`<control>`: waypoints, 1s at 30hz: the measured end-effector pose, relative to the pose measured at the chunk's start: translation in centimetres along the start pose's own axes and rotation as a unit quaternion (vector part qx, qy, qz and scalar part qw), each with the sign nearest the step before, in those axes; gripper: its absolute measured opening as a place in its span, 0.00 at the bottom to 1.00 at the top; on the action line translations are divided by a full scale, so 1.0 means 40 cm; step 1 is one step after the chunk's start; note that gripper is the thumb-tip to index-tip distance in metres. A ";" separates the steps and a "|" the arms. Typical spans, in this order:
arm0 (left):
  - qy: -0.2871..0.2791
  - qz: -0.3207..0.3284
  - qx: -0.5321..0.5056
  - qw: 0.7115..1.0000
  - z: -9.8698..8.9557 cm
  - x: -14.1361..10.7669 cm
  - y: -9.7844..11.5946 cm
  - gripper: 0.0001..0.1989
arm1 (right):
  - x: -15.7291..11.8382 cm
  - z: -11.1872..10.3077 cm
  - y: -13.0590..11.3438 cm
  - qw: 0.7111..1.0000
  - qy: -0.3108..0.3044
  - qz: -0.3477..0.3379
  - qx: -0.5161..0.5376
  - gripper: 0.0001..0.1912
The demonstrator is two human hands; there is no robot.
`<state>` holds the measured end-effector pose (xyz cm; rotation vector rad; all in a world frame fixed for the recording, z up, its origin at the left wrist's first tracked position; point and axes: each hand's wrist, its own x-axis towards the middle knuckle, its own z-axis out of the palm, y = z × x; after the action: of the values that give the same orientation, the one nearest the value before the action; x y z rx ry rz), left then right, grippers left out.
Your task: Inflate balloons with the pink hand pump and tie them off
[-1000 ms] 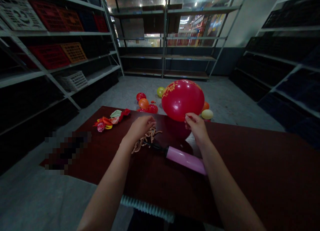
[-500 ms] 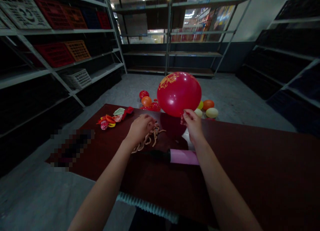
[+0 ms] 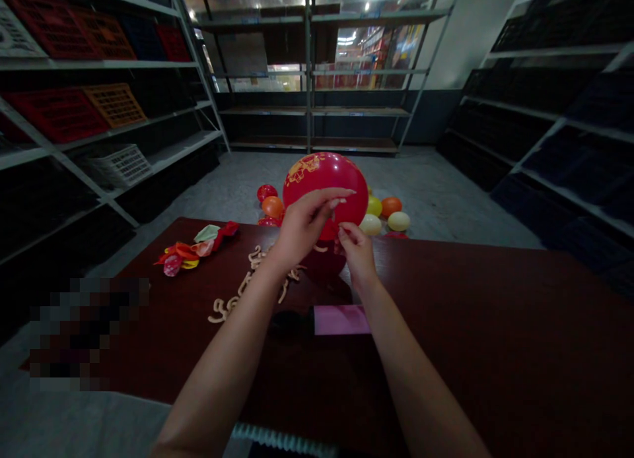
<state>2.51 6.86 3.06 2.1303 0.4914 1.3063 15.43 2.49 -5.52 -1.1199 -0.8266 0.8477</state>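
Red balloon (image 3: 324, 177), full and round, yellow print on it, sat mid-frame above the far edge of the table (image 3: 475, 306). Right hand (image 3: 357, 252), just right of centre, had thumb and fingertips together, seemingly clamped on the balloon's neck. Left hand (image 3: 302, 227) crossed in front of the balloon, fingers stretched out, thumb near the index; couldn't tell whether it gripped anything.

Step in hand, best read: handling the neck of a filled balloon, right hand holding. Couldn't tell if it was knotted. Next move probably called for a tight right pinch, so no air escaped, plus fine left-finger control without nails catching the skin.

Pink pump (image 3: 339, 321) lay lower centre, partly behind the right forearm (image 3: 411, 359). Tan curled strips (image 3: 230, 303) lay left of it, partly behind the left forearm (image 3: 232, 352). Limp balloons (image 3: 188, 252) lay centre left on the table. Blown-up ones, an orange balloon (image 3: 272, 206) among them, showed beyond it, mid-frame.
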 end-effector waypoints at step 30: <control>-0.106 0.071 0.073 0.989 0.006 -0.011 -0.071 0.14 | -0.016 -0.009 -0.019 0.979 -0.057 0.091 0.174 0.21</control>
<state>2.52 8.69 0.84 2.4324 0.3617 1.1299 15.60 1.62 -4.96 -0.8504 -0.6436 1.1697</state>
